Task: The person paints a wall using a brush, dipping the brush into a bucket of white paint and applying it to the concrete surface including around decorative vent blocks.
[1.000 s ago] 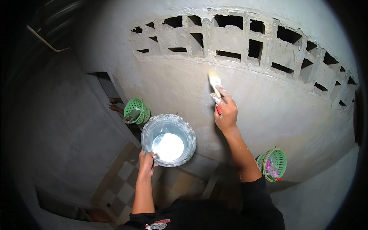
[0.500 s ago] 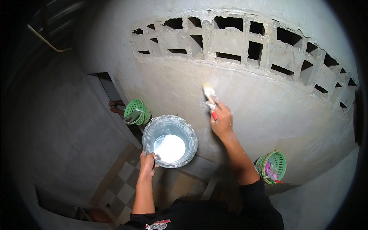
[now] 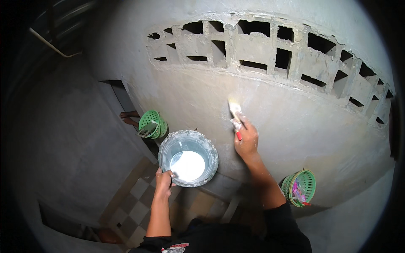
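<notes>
My left hand (image 3: 163, 180) grips the near-left rim of a grey bucket (image 3: 209, 145). White paint (image 3: 187, 165) covers the bottom of the bucket, which is tilted so its inside shows. In my right hand (image 3: 247, 141) is a paintbrush (image 3: 234, 109), held by its handle, with a red part showing below the fingers. The bristles point up and lie at or very close to the grey plastered wall (image 3: 190, 92); contact is hard to tell. White smears mark the brush and the fingers.
Ventilation blocks (image 3: 253, 52) with dark openings cross the upper wall. Green baskets hang on the left (image 3: 159, 126) and right (image 3: 310, 185). Another person's hands (image 3: 128, 118) show at a doorway on the left. Checkered tiles (image 3: 139, 188) cover the floor below.
My right hand and the paintbrush have moved slightly down and to the right along the wall. The bucket stays in my left hand, and the view has shifted a little.
</notes>
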A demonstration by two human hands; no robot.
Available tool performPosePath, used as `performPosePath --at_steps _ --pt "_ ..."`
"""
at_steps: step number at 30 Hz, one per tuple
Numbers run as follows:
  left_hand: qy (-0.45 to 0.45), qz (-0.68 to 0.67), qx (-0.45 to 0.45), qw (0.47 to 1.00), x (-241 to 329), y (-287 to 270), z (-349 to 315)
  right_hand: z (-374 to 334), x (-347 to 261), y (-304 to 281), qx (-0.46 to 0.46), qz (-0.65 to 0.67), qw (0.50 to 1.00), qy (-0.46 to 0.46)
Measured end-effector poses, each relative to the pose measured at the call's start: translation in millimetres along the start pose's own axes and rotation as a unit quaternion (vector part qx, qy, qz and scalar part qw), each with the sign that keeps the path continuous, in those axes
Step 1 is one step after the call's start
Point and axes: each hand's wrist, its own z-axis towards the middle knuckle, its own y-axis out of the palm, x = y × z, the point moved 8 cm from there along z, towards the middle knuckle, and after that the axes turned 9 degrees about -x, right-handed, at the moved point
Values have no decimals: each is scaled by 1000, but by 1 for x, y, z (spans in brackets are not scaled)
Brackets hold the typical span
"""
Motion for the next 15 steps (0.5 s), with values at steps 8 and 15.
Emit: performPosePath --at_steps 8,15 --pt "-18 -2 -9 1000 -3 7 5 -70 32 76 -150 -31 988 24" --pt "-12 -7 -7 1000 -9 -2 3 -13 17 18 -42 32 998 21"
